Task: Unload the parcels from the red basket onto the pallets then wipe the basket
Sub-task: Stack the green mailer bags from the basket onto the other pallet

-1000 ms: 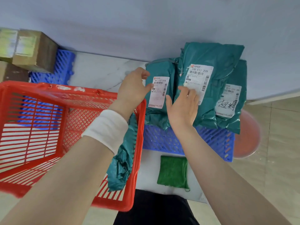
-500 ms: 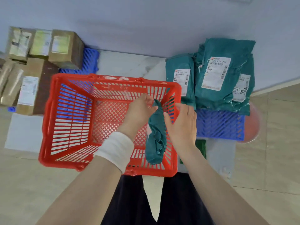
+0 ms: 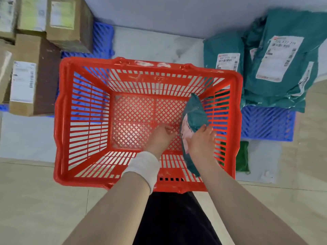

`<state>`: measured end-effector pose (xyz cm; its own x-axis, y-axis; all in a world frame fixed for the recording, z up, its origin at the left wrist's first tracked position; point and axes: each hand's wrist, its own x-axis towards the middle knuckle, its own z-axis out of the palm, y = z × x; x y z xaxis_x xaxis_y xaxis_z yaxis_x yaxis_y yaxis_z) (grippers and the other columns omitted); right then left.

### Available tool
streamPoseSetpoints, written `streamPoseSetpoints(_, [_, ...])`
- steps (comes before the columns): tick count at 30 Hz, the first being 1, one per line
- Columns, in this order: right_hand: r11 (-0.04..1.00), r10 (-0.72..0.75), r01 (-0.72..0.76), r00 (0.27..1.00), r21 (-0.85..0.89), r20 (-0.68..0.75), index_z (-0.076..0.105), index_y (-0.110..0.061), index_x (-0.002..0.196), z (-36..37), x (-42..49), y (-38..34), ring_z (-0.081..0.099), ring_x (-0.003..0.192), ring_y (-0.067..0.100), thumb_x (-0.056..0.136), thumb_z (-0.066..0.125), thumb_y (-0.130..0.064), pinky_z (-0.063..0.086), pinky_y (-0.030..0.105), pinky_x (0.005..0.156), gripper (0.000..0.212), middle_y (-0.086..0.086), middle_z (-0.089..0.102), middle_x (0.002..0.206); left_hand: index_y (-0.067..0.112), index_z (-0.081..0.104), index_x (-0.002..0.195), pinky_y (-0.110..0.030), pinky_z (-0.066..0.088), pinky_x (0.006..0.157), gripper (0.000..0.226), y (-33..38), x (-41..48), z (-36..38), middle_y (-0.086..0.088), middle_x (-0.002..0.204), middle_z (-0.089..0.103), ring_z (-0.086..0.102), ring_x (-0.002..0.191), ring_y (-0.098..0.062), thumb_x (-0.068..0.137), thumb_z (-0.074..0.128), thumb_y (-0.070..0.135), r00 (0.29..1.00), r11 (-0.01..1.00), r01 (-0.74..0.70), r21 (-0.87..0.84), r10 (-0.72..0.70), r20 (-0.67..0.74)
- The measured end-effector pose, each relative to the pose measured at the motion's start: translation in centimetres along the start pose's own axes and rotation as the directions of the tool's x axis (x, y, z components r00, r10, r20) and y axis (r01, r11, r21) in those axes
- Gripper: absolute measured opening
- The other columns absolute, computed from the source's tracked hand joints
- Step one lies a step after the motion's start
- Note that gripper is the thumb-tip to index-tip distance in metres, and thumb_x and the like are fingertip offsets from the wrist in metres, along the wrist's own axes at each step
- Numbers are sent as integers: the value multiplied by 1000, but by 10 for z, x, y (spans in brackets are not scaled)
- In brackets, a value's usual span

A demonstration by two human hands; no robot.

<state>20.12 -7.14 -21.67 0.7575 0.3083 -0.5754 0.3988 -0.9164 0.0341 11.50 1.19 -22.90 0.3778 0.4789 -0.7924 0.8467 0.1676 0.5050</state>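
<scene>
Black trousers [image 3: 173, 218] over beige floor tiles [image 3: 35, 200]; white marbled slab [image 3: 150, 45] meets pale wall [image 3: 177, 13].

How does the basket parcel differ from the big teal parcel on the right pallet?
The basket parcel stands on edge in the red basket, gripped by the right hand; the pallet parcel lies flat, untouched. The basket parcel's label faces sideways, the pallet parcel's faces up. Both are teal bags with white labels.

Beige floor tiles [image 3: 35, 200] fill the bottom of the frame, and a pale marbled slab [image 3: 155, 43] crosses the middle. On the slab sit a left pallet [image 3: 103, 38] at upper left, a right pallet [image 3: 267, 122] at right (both blue, both loaded), the red basket [image 3: 146, 63] in the centre, and a green cloth [image 3: 242, 156] just beside its right wall.
</scene>
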Motion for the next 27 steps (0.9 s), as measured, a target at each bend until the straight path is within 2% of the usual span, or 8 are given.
streamPoseSetpoints(2, [998, 3, -6, 999, -55, -53, 35, 0, 129, 11, 8, -2, 38, 124, 33, 93, 49, -14, 43, 38, 96, 41, 20, 37, 134, 10, 52, 118, -17, 41, 58, 33, -6, 9, 6, -8, 117, 61, 55, 86, -16, 88, 58, 25, 999, 999, 40, -10, -40, 35])
streamPoseSetpoints(6, [997, -76, 74, 994, -31, -82, 44, -2, 124, 13, 13, -2, 44, 119, 33, 93, 45, -4, 45, 39, 91, 30, 19, 46, 129, 11, 53, 118, -25, 42, 78, 35, -12, 14, 8, -10, 121, 60, 57, 105, -25, 88, 58, 27, 993, 993, 103, -63, -100, 56])
streamPoseSetpoints(10, [955, -103, 127, 989, 266, -104, 56, 2, 110, -9, 8, 3, 53, 104, 34, 87, 48, 4, 42, 37, 81, 25, 19, 58, 112, 7, 43, 129, -34, 46, 92, 52, -6, 2, 1, -14, 131, 52, 53, 115, -29, 87, 60, 31, 985, 964, 168, -208, -158, 62])
streamPoseSetpoints(14, [831, -112, 164, 985, 532, -128, 64, -1, 100, -47, -13, 13, 56, 89, 27, 84, 60, -5, 26, 17, 63, 17, 10, 64, 93, 8, 28, 139, -39, 43, 97, 77, 3, -22, -14, -12, 138, 46, 49, 119, -29, 81, 62, 46, 968, 875, 250, -415, -218, 124])
streamPoseSetpoints(17, [782, -182, 213, 977, 586, -112, 66, -9, 93, -73, -32, 26, 53, 80, 19, 82, 64, -15, 28, 18, 64, 12, 4, 64, 87, 14, 42, 127, -38, 48, 85, 65, 9, -45, -26, -7, 124, 57, 57, 104, -24, 78, 65, 50, 950, 701, 309, -642, -196, 243])
streamPoseSetpoints(20, [712, -222, 227, 971, 665, -94, 66, -12, 85, -94, -50, 40, 60, 81, 25, 81, 65, -17, 43, 32, 72, 6, 5, 66, 83, 15, 54, 116, -36, 55, 74, 49, 19, -64, -30, -5, 109, 66, 63, 96, -21, 78, 67, 44, 940, 543, 326, -774, -98, 327])
streamPoseSetpoints(23, [652, -221, 224, 970, 724, -102, 66, -14, 84, -114, -63, 56, 64, 87, 31, 80, 66, -17, 49, 48, 84, 6, 10, 70, 88, 14, 59, 113, -38, 54, 82, 41, 36, -80, -24, -5, 110, 68, 63, 101, -20, 79, 67, 36, 951, 456, 280, -844, -15, 308])
streamPoseSetpoints(27, [575, -191, 236, 970, 783, -151, 62, -29, 75, -136, -68, 86, 66, 84, 25, 79, 68, -21, 53, 46, 79, 11, -1, 70, 84, 9, 63, 100, -34, 55, 84, 28, 69, -99, -6, -5, 99, 72, 69, 88, -15, 78, 71, 24, 986, 433, 152, -888, -5, 166])
